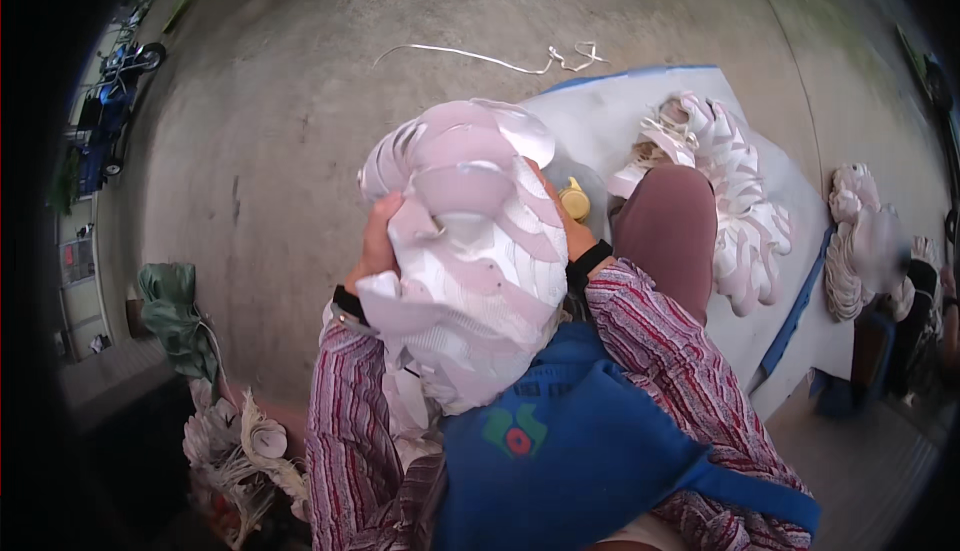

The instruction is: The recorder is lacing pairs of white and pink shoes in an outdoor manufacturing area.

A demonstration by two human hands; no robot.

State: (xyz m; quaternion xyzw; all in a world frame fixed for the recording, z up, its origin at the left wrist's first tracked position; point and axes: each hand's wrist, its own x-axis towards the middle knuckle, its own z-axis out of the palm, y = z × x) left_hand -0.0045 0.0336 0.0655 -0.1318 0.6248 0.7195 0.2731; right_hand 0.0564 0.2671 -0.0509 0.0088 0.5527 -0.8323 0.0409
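Bulky pink-and-white bundle of overlapping thin, flexible pieces (465,201), held above blue cloth apron (590,461). Left hand (375,244), right hand (580,239): grip clamped on opposite sides. Probably light, soft, flaps easily bent; best held broadly round the thick middle.

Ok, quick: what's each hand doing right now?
Left hand: holding the pink-and-white bundle by its left side.
Right hand: holding its right side, partly hidden behind it.

Your right fingers (545,185) are partly hidden behind the pink-and-white bundle (465,191); the lower edge crops your blue apron (570,471); a person (882,253), far right, is blurred.
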